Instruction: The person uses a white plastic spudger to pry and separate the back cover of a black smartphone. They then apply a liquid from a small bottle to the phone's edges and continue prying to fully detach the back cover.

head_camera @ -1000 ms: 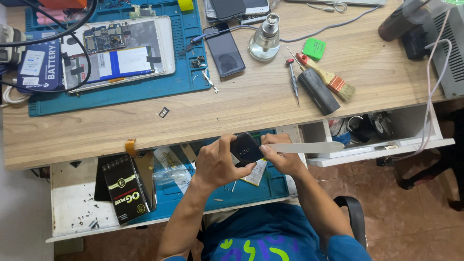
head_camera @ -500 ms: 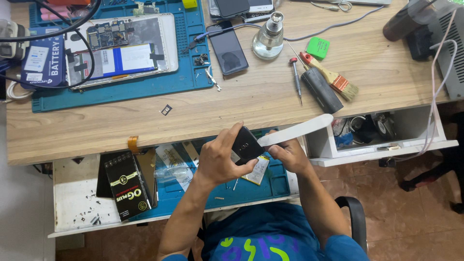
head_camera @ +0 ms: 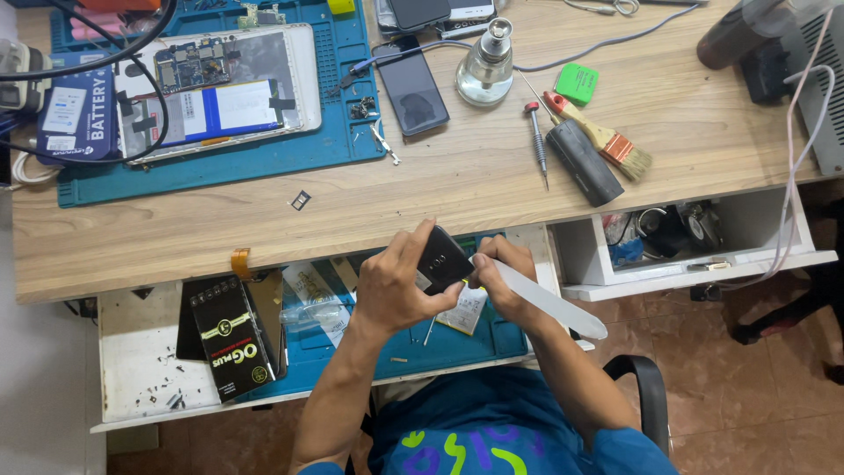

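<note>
The person is sitting at the wooden desk (head_camera: 457, 189) and is holding a small black phone (head_camera: 442, 258) over the open drawer tray (head_camera: 132, 352), just below the desk edge. The left hand (head_camera: 397, 288) is wrapping around the phone, its fingers pressed on the back and side. The right hand (head_camera: 503, 268) is pinching a long white pry tool (head_camera: 545, 299) near its tip, and the tip is touching the right edge of the phone. I judge that the person is working the tool into the seam, so the opening step is in hand. The next move, I think, is calling for a steady hold by the left hand and a shallow, slow slide of the blade along the edge, because a deep push could harm the parts inside.

In the drawer tray a blue mat (head_camera: 457, 343) is lying under the hands, with a black box (head_camera: 230, 339) at its left side, some clear plastic bags (head_camera: 308, 303), and small loose bits at the far left that are too small to tell. At the right, a white drawer (head_camera: 703, 264) is standing open, and dark cables and small items are lying tangled inside it; I cannot tell them apart.
</note>
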